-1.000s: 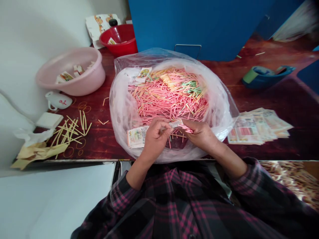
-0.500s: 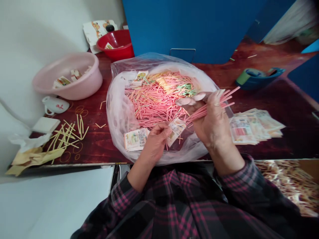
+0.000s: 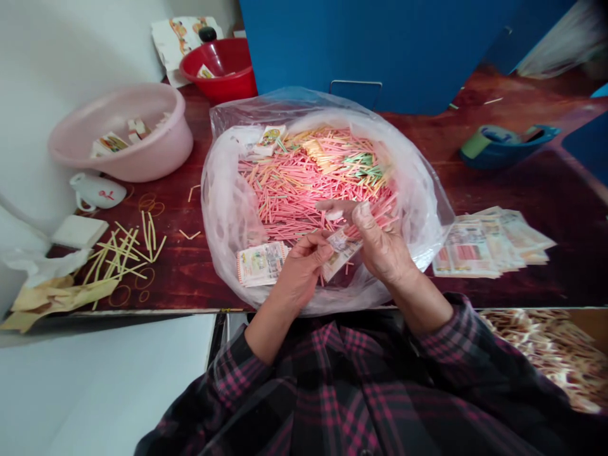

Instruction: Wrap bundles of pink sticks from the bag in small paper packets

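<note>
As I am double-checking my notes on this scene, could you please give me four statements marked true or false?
1. The left hand grips a printed packet. True.
2. The right hand holds green sticks. False: the right hand holds pink sticks.
3. The white mug is left of the plastic bag. True.
4. The red basin is nearer the person than the pink basin. False: the pink basin is nearer.

The left hand covered one corner of the printed packet; the right hand hid part of the pink sticks it held. Right of the hands, lettering on the fanned packets was too small to read. Beyond them, the blue panel ran past the top edge.
</note>
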A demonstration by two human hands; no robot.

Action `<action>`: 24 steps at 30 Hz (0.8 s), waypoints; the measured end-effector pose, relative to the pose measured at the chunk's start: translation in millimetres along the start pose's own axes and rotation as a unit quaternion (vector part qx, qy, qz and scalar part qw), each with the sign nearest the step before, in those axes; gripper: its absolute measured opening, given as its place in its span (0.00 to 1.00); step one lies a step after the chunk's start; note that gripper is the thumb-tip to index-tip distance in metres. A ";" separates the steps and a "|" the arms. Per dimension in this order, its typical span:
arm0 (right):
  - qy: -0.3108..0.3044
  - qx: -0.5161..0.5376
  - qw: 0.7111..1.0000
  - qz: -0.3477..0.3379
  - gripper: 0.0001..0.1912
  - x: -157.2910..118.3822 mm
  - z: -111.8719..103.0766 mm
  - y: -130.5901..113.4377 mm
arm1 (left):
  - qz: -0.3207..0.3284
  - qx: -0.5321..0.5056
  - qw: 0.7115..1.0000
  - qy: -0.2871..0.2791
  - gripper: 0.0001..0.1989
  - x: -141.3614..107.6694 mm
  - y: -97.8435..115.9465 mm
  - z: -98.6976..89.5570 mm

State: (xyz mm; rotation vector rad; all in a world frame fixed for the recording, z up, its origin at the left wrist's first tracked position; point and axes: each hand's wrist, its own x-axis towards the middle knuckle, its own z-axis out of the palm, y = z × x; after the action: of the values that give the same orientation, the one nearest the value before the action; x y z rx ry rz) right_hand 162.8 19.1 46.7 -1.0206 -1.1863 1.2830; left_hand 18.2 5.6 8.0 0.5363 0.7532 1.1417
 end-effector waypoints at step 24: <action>0.051 -0.053 0.997 0.038 0.23 -11.4 -17.4 25.2 | 0.096 0.076 0.992 0.020 0.23 1.1 -6.9 -1.1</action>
State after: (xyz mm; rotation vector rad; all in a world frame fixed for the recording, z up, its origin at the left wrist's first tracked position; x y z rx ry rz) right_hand 177.1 10.6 18.6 -1.2047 -1.1568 1.2235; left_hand 21.8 4.3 2.1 0.7275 0.8403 1.2832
